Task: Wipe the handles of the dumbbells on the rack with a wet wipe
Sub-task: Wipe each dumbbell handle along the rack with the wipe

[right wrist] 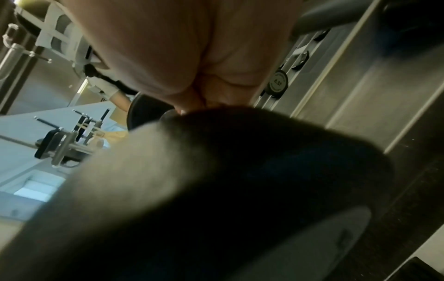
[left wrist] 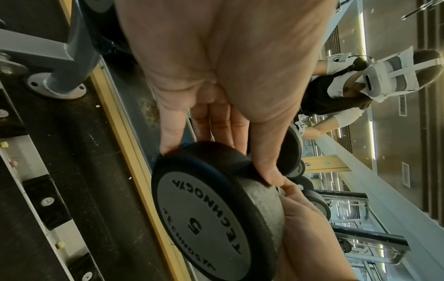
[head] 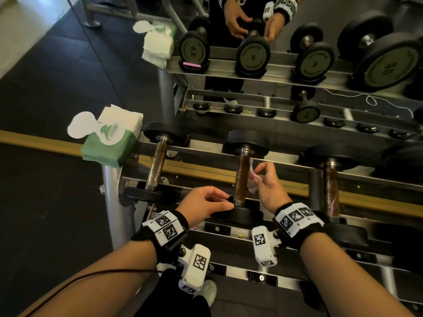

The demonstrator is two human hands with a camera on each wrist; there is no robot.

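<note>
Wet wipe held beside the middle dumbbell's handle on the rack

The left hand (head: 206, 203) grasps the near head of the middle dumbbell (head: 240, 213), marked 5 in the left wrist view, fingers (left wrist: 266, 165) curled over its black rim. The right hand (head: 266, 185) pinches a crumpled wet wipe (head: 253, 179) just right of the rusty handle (head: 242, 177); whether the wipe touches it cannot be told. The dumbbell lies across the rack (head: 286, 161), between two others, with a green wet-wipe pack (head: 107, 143) at the rack's left end. A mirror behind reflects the scene.
</note>
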